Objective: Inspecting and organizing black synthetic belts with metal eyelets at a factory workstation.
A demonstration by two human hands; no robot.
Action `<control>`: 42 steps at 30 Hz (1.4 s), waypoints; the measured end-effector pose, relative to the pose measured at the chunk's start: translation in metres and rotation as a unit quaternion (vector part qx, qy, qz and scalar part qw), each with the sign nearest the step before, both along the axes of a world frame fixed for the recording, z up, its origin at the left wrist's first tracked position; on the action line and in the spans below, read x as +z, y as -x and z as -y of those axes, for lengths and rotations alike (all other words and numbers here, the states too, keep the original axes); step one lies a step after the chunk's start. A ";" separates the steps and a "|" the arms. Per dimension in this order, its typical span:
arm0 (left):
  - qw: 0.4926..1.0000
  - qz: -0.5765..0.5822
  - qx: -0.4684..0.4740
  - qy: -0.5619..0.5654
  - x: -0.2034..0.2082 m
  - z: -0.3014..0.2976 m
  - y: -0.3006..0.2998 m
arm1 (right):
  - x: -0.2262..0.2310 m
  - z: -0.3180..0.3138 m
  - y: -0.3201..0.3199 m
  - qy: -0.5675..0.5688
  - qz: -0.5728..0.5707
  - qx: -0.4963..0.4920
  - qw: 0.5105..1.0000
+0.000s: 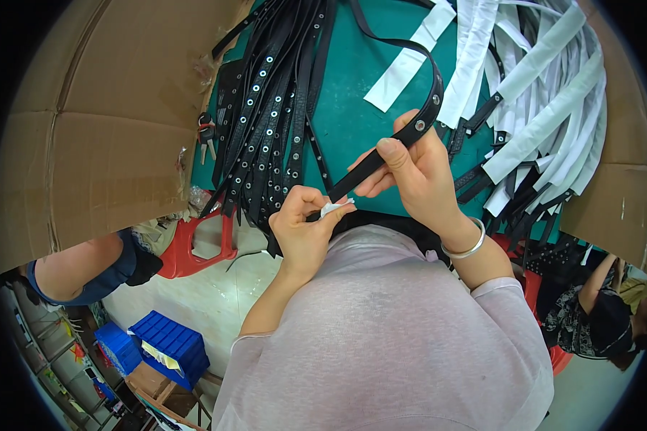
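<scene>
A black belt with metal eyelets [370, 164] curves from the far side of the green table down to my two hands. My right hand [418, 161] is closed on it, thumb on top, just below two eyelets. In my left hand [300, 228], thumb and fingers pinch a small crumpled white piece [335, 207] at the belt's near end; whether it is cloth or paper I cannot tell. Left of my hands lies a thick bundle of black eyelet belts [269, 129]. To the right is a heap of belts wrapped in white sleeves [546, 136].
A loose white strip [410, 57] lies on the green tabletop [349, 93]. Keys [206, 136] rest at its left edge. Cardboard [122, 144] walls both sides. A red stool [198, 241], blue crates [169, 345] and two other people are around the table.
</scene>
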State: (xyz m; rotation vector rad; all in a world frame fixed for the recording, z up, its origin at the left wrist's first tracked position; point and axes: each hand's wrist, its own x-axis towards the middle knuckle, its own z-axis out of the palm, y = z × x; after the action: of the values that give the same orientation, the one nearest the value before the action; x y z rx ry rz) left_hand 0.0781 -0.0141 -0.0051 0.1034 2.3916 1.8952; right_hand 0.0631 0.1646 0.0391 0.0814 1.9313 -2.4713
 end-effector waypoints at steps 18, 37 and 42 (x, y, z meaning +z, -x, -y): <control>0.984 0.121 -0.042 -0.126 -0.003 0.008 -0.002 | -0.006 -0.011 -0.007 0.010 0.012 -0.041 0.999; 0.992 0.077 -0.010 -0.103 0.004 -0.002 -0.002 | -0.007 0.005 -0.010 0.032 0.007 -0.026 0.999; 0.978 0.116 0.004 -0.175 0.012 -0.005 0.000 | -0.007 0.003 -0.011 -0.031 0.019 -0.008 0.999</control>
State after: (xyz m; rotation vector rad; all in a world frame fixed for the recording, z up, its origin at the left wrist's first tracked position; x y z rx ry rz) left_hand 0.0782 -0.0094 0.0071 -0.0994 1.8993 2.1768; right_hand 0.0743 0.1616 0.0321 0.1441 1.9990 -2.4009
